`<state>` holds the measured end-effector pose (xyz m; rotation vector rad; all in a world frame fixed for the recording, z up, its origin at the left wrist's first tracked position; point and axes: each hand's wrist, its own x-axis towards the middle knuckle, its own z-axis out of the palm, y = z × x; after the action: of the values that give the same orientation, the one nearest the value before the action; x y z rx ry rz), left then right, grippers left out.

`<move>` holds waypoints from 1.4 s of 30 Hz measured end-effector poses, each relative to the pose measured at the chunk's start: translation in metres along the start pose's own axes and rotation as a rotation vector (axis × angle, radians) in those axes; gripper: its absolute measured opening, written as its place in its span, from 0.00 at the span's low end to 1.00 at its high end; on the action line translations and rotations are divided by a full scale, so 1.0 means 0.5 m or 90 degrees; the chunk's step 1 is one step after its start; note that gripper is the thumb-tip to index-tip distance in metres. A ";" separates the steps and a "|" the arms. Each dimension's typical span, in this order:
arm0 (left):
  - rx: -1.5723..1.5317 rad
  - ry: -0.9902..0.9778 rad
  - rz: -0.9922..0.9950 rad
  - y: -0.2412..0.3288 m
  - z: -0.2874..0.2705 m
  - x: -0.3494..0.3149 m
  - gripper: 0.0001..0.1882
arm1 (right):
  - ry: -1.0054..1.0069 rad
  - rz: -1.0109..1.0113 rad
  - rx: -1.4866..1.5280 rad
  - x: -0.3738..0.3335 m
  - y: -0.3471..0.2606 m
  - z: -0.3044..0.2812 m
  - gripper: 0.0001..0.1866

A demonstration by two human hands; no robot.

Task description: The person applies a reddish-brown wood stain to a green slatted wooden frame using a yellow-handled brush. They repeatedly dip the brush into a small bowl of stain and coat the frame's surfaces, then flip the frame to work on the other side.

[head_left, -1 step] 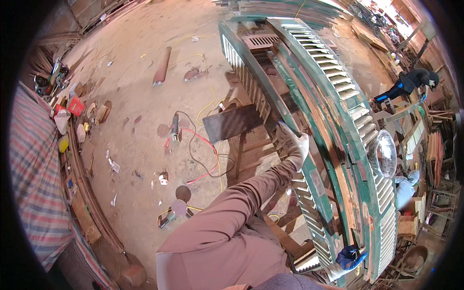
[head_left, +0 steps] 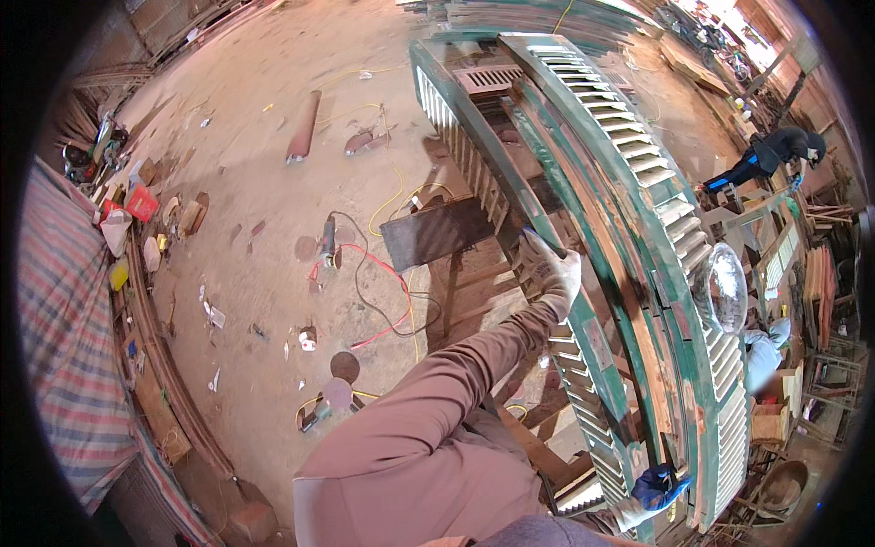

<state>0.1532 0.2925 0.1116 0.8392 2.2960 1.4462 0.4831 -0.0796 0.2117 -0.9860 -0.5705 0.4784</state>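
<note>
Green louvred shutters [head_left: 674, 211] with pale slats stand on edge, running lengthwise away from me on the right. My left hand [head_left: 554, 269], in a pale glove, is closed over the top edge of the nearer shutter [head_left: 594, 351]. Farther down, by the near end, my right hand [head_left: 658, 488], in a blue glove with a pale cuff, has its fingers curled against the frames. What those fingers hold, if anything, is hidden. Long worn green and bare-wood strips [head_left: 629, 305] lie between the two slatted sides.
An angle grinder [head_left: 329, 242] with a dark cord lies on the floor, near red and yellow cables. A dark board [head_left: 436, 232] sticks out left of the shutters. A clear oval object [head_left: 727, 290] is beyond the farther shutter. Another person [head_left: 770, 157] bends at far right.
</note>
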 end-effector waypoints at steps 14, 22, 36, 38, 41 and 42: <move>-0.026 -0.029 0.001 0.035 -0.002 0.032 0.54 | 0.293 0.304 0.100 -0.088 -0.030 0.068 0.34; -0.021 -0.086 0.018 0.069 -0.031 0.040 0.53 | 0.186 0.182 -0.052 -0.149 0.022 -0.143 0.26; -0.040 -0.072 0.284 0.083 -0.033 0.025 0.41 | 0.169 0.213 -0.016 -0.026 0.039 0.206 0.22; -0.218 -0.118 0.259 0.077 -0.017 0.021 0.39 | 0.187 0.119 -0.145 -0.004 0.078 0.187 0.14; -0.097 -0.058 0.286 0.066 -0.001 0.025 0.35 | 0.247 0.052 -0.204 0.031 0.135 0.250 0.11; -0.141 -0.090 0.264 0.072 -0.002 0.019 0.34 | 0.271 0.047 -0.197 0.041 0.157 0.264 0.12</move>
<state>0.1568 0.3093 0.1446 1.3548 1.8860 1.7034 0.4044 0.0536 0.2044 -1.3649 -0.2262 0.2342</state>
